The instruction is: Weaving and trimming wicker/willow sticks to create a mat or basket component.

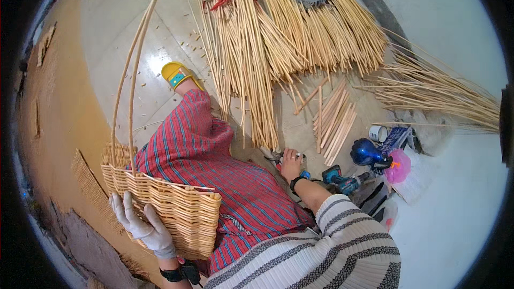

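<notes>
The woven basket (171,211) sits at the person's left, tilted, its right end over the red striped cloth (198,150) on the lap. Its upper edge slopes down to the right, and two tall rods (130,80) rise from the left part of that edge, reaching far out over the tiled floor (155,109). The gloved left hand (143,226) lies on the basket's outer wall below the edge, fingers spread wide against the weave and not wrapped over it. The bare right hand (292,165) is well apart, to the right of the basket and past the cloth, down among tools; whether it grips anything I cannot tell.

Beyond the basket runs a stretch of tile strewn with small cut ends, between the rods and a big bundle of canes (241,48). A foot in a yellow slipper (174,74) stands in that stretch. Left of the basket, a flat woven piece (91,184) lies near its wall on tan sheeting (59,144). Farther right of the basket, short rods (336,123), a power drill (349,183), a shiny blue bottle (365,152) and a white can (378,134) crowd the side past the right hand
</notes>
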Demonstrator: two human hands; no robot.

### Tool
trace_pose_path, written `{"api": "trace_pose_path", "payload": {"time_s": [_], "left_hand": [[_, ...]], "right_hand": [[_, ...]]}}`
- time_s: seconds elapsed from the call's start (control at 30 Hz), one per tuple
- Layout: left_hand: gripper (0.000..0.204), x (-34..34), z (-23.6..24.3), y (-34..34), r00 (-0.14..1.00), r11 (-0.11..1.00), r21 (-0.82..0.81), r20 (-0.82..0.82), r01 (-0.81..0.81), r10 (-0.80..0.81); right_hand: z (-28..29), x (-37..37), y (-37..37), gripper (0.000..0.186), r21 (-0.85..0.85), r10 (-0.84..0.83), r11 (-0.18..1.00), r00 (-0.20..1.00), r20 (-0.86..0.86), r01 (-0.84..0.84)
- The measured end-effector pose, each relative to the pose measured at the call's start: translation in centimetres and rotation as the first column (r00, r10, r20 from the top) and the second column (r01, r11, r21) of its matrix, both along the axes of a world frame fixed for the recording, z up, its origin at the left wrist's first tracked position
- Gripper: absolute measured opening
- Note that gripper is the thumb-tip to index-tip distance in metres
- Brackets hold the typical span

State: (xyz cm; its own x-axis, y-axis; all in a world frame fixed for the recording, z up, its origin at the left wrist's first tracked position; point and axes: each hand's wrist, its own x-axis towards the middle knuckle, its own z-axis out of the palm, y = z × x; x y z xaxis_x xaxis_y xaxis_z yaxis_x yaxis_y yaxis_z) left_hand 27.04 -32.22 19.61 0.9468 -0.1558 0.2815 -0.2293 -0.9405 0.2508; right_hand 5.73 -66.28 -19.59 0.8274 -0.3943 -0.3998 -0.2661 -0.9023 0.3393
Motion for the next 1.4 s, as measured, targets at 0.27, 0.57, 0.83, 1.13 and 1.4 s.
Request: {"api": "trace_pose_path", "payload": {"time_s": [0.27,0.57,0.83,1.13,1.4], "left_hand": [[0.044,0.4,0.3,-0.3,0.999,0.999,0.014,0.027,0.038,-0.039],[0.045,0.6,-0.2,0.1,0.998,0.997,-0.055,0.027,0.055,-0.054],[0.045,0.3,-0.1,0.1,1.0,1.0,-0.017,0.021,0.007,-0.007],[0.044,0.4,0.0,0.0,1.0,1.0,-0.02,0.025,0.014,-0.014],[0.044,0.5,-0.1,0.3,0.999,0.998,-0.049,0.021,0.03,-0.029]], "right_hand": [[4.7,-1.7,-2.1,0.063,0.584,-0.024,0.713,0.847,-0.532,0.387],[8.7,11.7,1.5,0.068,0.837,-0.535,0.142,0.753,-0.384,0.528],[4.8,16.7,5.5,0.078,0.718,-0.488,0.548,0.861,-0.141,0.428],[5.0,16.6,4.4,0.083,0.709,-0.485,0.542,0.857,-0.175,0.451],[4.8,16.4,5.1,0.083,0.687,-0.463,0.592,0.875,-0.139,0.422]]}}
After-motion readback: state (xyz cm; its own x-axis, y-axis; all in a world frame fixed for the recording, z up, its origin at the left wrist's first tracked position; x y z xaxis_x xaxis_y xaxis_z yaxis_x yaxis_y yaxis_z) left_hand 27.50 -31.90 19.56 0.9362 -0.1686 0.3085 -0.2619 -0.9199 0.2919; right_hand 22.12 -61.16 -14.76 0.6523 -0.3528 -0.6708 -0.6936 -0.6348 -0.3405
